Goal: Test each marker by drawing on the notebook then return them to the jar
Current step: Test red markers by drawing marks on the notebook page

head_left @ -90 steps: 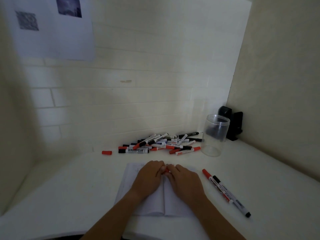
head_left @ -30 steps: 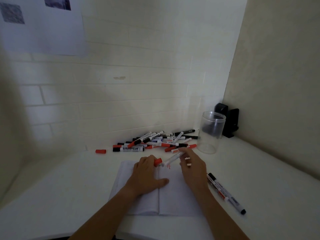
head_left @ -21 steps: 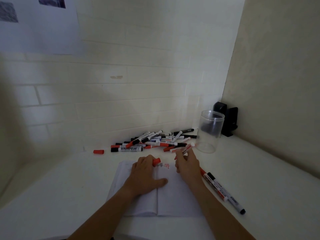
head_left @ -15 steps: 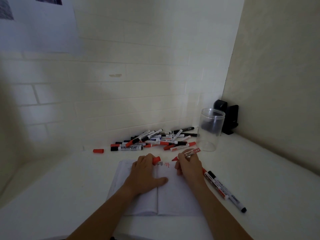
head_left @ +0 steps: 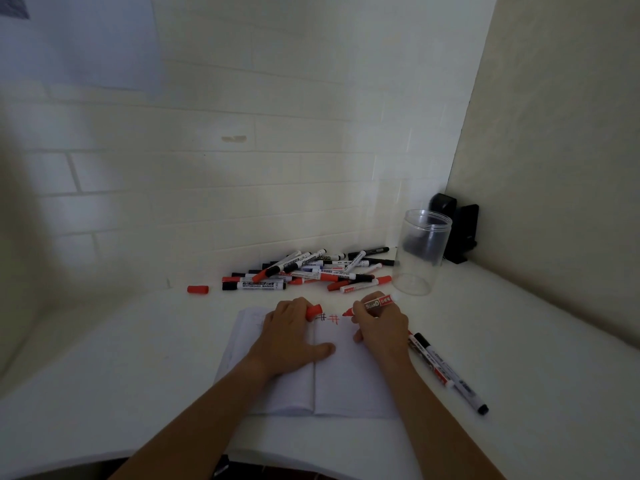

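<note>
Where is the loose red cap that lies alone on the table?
In the head view, the loose red cap lies on the table's left part, just left of the marker pile, near the wall.

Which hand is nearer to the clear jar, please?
Right. The right hand, holding a red marker, sits just in front of the jar; the left hand rests on the notebook, farther left, holding a red cap.

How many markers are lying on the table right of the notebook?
2: a red-capped marker and a black-capped marker lie side by side, right of the notebook, beside the right hand.
</note>
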Action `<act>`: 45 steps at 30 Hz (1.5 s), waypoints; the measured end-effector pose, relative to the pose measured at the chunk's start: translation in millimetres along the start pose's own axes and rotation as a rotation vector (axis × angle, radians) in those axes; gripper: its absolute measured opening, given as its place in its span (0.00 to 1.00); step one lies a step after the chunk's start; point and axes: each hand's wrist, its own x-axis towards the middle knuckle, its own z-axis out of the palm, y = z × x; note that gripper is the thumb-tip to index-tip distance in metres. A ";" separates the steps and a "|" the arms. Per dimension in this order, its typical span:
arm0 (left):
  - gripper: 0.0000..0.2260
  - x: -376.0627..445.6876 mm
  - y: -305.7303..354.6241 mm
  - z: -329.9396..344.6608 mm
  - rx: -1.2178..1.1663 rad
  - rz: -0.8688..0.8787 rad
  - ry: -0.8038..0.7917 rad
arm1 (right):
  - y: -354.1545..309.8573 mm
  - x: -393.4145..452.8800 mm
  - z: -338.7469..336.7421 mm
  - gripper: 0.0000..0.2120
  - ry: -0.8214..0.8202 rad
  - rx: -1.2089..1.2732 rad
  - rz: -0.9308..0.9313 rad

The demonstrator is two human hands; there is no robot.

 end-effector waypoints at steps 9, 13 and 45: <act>0.29 0.8 -1.7 0.6 0.001 0.013 0.008 | -0.1 0.1 -0.8 0.14 -0.001 -0.012 0.045; 0.29 0.5 -2.9 2.1 0.010 0.018 0.016 | 0.4 0.8 -0.5 0.15 -0.006 -0.016 0.041; 0.21 -3.3 -1.3 -9.6 0.072 0.089 -0.082 | 3.8 2.7 -2.4 0.09 -0.002 0.046 -0.016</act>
